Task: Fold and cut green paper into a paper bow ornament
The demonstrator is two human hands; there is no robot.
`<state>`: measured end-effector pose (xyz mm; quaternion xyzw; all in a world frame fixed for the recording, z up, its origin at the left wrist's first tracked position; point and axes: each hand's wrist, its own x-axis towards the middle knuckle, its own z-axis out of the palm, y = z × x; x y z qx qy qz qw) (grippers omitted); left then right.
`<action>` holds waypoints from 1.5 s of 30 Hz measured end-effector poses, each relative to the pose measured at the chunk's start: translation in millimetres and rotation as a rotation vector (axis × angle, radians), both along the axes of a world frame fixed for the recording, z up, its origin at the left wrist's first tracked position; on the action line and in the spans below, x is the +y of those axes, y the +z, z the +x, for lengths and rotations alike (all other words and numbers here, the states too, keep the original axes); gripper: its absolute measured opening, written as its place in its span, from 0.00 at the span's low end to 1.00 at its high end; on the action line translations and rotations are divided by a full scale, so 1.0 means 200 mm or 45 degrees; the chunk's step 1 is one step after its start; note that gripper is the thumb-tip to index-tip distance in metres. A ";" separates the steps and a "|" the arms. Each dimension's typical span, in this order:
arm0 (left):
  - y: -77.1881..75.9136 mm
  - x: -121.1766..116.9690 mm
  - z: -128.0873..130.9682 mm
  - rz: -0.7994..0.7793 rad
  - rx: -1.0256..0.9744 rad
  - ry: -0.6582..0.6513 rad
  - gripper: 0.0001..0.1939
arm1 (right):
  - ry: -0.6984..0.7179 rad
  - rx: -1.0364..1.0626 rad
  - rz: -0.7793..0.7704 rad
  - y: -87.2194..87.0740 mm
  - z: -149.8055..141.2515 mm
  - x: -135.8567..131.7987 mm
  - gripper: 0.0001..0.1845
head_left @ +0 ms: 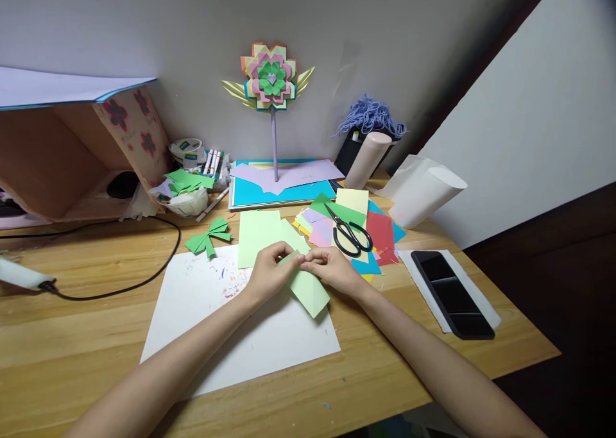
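Between my hands is a light green sheet of paper (310, 294), tilted above the white sheet (206, 342). My left hand (273, 270) pinches its upper edge, thumb in front. Beside it, my right hand (332, 268) pinches the same edge, its fingertips close to the left thumb. The paper hangs toward me with its lower corner slightly curled. Behind my hands lie more light green sheets (257, 229). Black-handled scissors (351, 236) rest on a heap of coloured paper to the right. A green paper bow (210, 236) lies to the left.
A paper flower (272, 79) stands at the back on blue and purple sheets. A dark phone (452, 294) lies at right, near a white paper roll (426, 197). On the left are a cardboard box (129, 124), a black cable (173, 258) and a bowl of scraps (190, 202).
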<state>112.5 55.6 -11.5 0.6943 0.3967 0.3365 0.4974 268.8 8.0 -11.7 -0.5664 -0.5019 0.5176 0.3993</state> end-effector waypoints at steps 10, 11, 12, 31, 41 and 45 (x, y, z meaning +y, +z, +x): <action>-0.03 0.04 -0.02 -0.109 -0.111 0.164 0.14 | -0.171 -0.066 0.138 0.01 0.09 0.04 0.14; -0.04 0.04 -0.03 -0.122 -0.067 0.097 0.14 | -0.167 -0.094 0.167 0.02 0.10 0.04 0.14; -0.04 0.04 -0.03 -0.132 -0.019 0.030 0.14 | -0.150 -0.121 0.194 0.02 0.11 0.04 0.13; -0.03 0.01 -0.01 -0.068 0.021 0.021 0.14 | -0.137 -0.283 0.349 0.01 0.04 0.02 0.06; -0.02 0.05 -0.03 -0.159 -0.035 0.202 0.13 | -0.331 -0.305 0.298 0.00 0.20 0.08 0.10; -0.02 0.04 -0.03 -0.160 -0.045 0.199 0.14 | -0.280 -0.083 0.232 0.00 0.17 0.08 0.13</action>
